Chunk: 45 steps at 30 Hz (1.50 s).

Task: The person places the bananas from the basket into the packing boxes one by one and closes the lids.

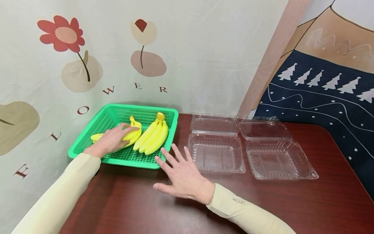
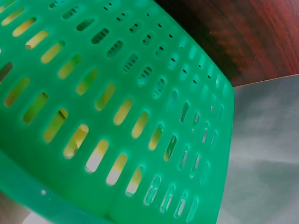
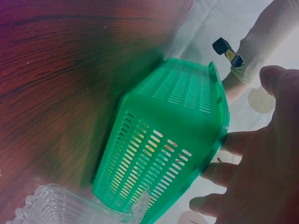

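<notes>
A green slotted basket (image 1: 128, 165) holds yellow bananas. My left hand (image 1: 112, 138) reaches over its near rim and grips a bunch of bananas (image 1: 132, 136), thumb on the near side and fingers across the top. Beside it lies another banana bunch (image 1: 153, 135), stem toward the back. One more banana tip (image 1: 95, 137) shows left of the hand. In the left wrist view the basket wall (image 2: 140, 163) hides the hand, with yellow showing through the slots. My right hand (image 1: 187, 177), fingers spread, hovers at the basket's near right corner, holding nothing.
Two clear plastic clamshell boxes stand lids up to the right: one box (image 1: 216, 154) beside the basket, another box (image 1: 276, 161) farther right. All rest on a dark red wooden table (image 1: 140, 201). A printed cloth (image 1: 204, 65) hangs behind.
</notes>
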Available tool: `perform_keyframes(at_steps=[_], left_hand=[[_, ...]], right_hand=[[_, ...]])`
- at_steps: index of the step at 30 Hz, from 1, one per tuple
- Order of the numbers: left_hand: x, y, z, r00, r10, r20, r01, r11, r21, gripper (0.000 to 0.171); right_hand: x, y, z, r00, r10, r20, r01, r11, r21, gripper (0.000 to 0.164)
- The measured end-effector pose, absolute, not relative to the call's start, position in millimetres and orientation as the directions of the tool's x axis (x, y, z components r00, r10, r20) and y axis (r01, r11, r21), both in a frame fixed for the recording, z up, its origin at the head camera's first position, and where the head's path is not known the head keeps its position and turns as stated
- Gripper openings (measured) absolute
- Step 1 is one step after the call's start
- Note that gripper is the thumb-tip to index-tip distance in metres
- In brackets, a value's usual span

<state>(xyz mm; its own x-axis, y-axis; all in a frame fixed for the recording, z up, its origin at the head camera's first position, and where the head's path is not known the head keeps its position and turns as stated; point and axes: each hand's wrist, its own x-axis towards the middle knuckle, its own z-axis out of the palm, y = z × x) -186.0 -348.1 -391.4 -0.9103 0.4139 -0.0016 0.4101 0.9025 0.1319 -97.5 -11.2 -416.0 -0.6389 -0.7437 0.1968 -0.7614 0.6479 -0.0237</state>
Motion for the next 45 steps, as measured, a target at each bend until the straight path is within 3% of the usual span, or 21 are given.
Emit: perform_keyframes(at_steps=[15,26,45], left_hand=[[-175,-347,-380,-0.881,0.446,0.159,0.462,0.882,0.088,0.067],[-167,-348,-369,-0.814,0.493,0.308,0.531,0.846,0.050,0.070],[-156,-332,-348,-0.745,0.539,0.392,0.593,0.805,0.020,0.078]], right_hand=[[-95,-3,-415,-0.653,-0.729,0.205,-0.753,0.655,-0.067,0.083],[-96,19,-413,-0.684,-0.694,0.224,-0.727,0.676,-0.123,0.083],[-104,84,-409,-0.782,-0.559,0.276,-0.613,0.771,-0.173,0.083]])
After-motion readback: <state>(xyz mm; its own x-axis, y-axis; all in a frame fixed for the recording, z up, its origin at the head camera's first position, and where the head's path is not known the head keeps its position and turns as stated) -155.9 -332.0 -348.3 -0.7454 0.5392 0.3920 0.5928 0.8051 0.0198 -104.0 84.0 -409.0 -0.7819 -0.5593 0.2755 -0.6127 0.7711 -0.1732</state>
